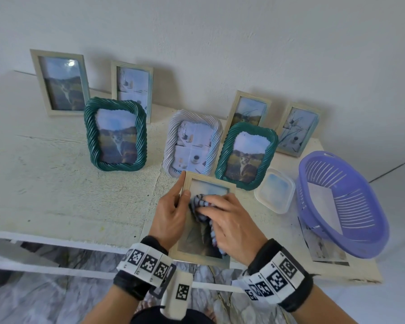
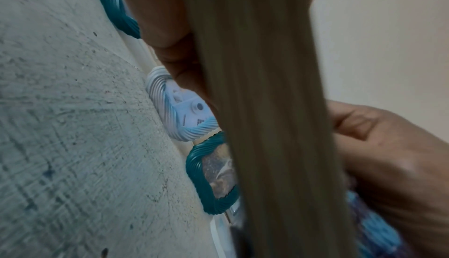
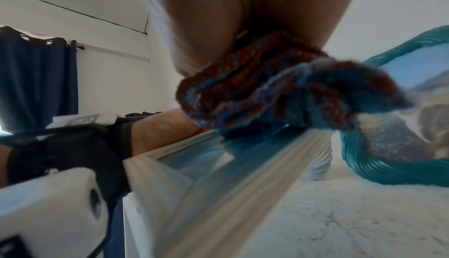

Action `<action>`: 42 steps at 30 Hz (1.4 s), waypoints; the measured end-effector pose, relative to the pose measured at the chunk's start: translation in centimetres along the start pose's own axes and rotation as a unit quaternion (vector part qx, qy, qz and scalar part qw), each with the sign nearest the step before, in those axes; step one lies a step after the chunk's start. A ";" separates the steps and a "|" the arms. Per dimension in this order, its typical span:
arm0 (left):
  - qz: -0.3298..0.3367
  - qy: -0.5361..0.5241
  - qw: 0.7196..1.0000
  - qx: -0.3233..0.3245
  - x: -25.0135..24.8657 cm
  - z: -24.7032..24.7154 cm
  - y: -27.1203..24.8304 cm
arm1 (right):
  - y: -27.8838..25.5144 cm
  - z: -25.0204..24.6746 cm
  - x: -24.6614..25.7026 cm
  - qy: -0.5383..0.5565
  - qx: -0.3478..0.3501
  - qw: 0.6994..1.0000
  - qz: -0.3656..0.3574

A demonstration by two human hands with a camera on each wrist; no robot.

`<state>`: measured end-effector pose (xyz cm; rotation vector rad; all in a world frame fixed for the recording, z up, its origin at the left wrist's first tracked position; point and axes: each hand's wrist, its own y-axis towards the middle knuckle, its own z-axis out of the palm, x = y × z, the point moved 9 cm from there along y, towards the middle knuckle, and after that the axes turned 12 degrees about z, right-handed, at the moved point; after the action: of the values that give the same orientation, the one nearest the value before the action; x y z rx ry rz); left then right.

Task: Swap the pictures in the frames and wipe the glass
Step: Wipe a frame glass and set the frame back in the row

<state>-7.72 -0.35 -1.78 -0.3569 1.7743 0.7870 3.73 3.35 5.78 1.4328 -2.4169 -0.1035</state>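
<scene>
- A worn white tabletop (image 1: 56, 183) stands against a plain pale wall, with picture frames ranged along it.
- The left hand (image 1: 171, 213) grips the left edge of a pale wooden frame (image 1: 201, 256) that lies at the tabletop's near edge, thumb on the front, fingers behind.
- The right hand (image 1: 229, 223) presses a bunched blue striped cloth (image 1: 200, 203) onto that frame's glass, its fingers curled over the cloth.
- Just behind the held frame stand a white twisted frame (image 1: 173, 136) and a green twisted frame (image 1: 270, 146) with a cat picture.
- Farther left stands another green twisted frame (image 1: 90, 132); four pale wooden frames stand nearer the wall.
- To the right sits a clear plastic container (image 1: 275, 192), and beside it a purple slotted basket (image 1: 365, 239) resting over a loose photo print (image 1: 323, 251).
</scene>
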 end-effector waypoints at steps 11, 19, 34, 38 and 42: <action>-0.020 -0.007 1.000 -0.004 0.5 -0.2 0.1 | -1.6 2.0 -1.4 -0.055 0.118 0.991 0.018; -0.019 -0.018 1.000 0.000 0.2 0.1 0.4 | -0.1 3.0 -4.0 -0.133 0.141 0.979 0.064; -0.031 -0.011 0.999 -0.001 0.4 -0.6 1.1 | -2.2 3.6 -3.0 -0.095 0.172 0.980 0.021; -0.046 -0.013 0.999 -0.010 0.7 -0.6 0.6 | -4.2 3.6 -1.8 -0.073 0.173 0.982 -0.027; -0.047 -0.024 0.999 -0.005 0.4 0.1 0.6 | -0.9 2.0 -4.7 -0.083 0.114 0.987 0.072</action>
<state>-8.11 0.24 -1.99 -0.4217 1.6963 0.7323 5.92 6.78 2.51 1.3844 -2.7360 0.0960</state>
